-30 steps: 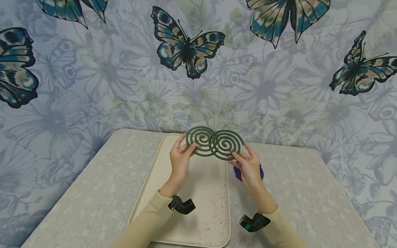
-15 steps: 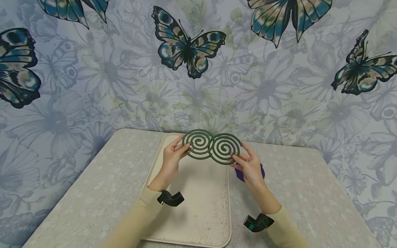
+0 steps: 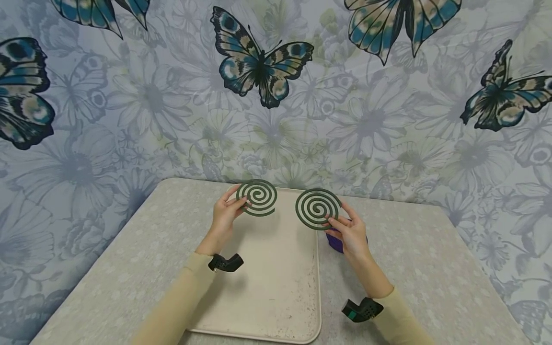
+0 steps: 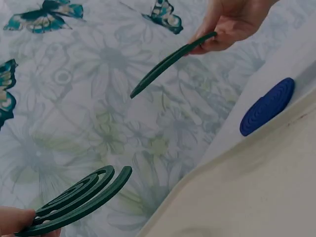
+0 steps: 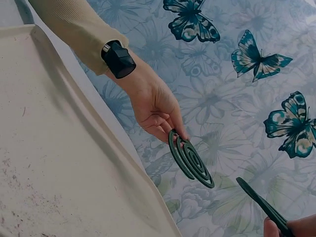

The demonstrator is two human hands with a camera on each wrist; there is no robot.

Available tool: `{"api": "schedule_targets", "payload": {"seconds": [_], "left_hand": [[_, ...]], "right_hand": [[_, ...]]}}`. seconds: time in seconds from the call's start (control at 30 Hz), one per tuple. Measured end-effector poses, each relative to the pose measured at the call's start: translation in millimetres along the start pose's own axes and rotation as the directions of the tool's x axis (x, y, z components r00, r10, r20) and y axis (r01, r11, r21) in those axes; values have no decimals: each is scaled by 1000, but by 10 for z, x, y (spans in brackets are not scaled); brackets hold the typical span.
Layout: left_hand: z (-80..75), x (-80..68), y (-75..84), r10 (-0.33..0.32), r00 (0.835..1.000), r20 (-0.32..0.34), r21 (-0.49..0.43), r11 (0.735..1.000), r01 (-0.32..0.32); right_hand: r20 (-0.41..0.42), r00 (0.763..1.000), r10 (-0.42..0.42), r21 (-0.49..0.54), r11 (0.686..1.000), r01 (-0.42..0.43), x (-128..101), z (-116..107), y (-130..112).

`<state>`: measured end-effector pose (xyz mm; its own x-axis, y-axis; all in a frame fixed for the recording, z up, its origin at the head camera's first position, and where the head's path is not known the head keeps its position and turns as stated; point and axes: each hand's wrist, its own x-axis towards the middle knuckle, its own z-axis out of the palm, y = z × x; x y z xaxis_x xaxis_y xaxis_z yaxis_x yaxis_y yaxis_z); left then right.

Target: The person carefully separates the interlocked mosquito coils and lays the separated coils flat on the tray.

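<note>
My left hand [image 3: 224, 215] pinches the edge of a dark green spiral coil [image 3: 257, 197] above the far left of a cream tray [image 3: 263, 287]. My right hand [image 3: 349, 235] pinches a second green spiral coil [image 3: 318, 209] over the tray's far right edge. The two coils hang apart with a gap between them. The left wrist view shows the left coil [image 4: 79, 200] low and the right coil [image 4: 170, 61] held by the other hand. In the right wrist view the left coil [image 5: 190, 160] and the edge of the right coil [image 5: 264, 205] appear.
A purple-blue ridged disc [image 3: 334, 241] lies on the grey table [image 3: 129, 268] just right of the tray, under my right hand; it also shows as a blue disc [image 4: 268, 106]. A butterfly-patterned wall [image 3: 276, 96] rises behind the table. Black cameras sit on both wrists.
The two interlocked coils have come apart: my left hand drew one to the left, my right hand keeps the other on the right.
</note>
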<state>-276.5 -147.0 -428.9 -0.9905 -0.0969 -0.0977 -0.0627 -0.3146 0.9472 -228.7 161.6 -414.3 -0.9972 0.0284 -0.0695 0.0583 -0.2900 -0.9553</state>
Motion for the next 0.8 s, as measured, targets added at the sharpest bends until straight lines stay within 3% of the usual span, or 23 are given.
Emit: {"api": "schedule_targets", "payload": {"seconds": [0.17,0.47,0.8], "left_hand": [[-109,100,-105,-9,998,-67,24,1000,11],[-225,238,-253,-43,993,-114,128,990,58],[-296,292,-452,-31,982,-186,173,983,63]], "right_hand": [[13,1000,6,-1,1000,-6,15,-23,54],[25,1000,7,-23,1000,-7,54,-23,149],[48,999,13,-52,999,-10,220,58,271]]}}
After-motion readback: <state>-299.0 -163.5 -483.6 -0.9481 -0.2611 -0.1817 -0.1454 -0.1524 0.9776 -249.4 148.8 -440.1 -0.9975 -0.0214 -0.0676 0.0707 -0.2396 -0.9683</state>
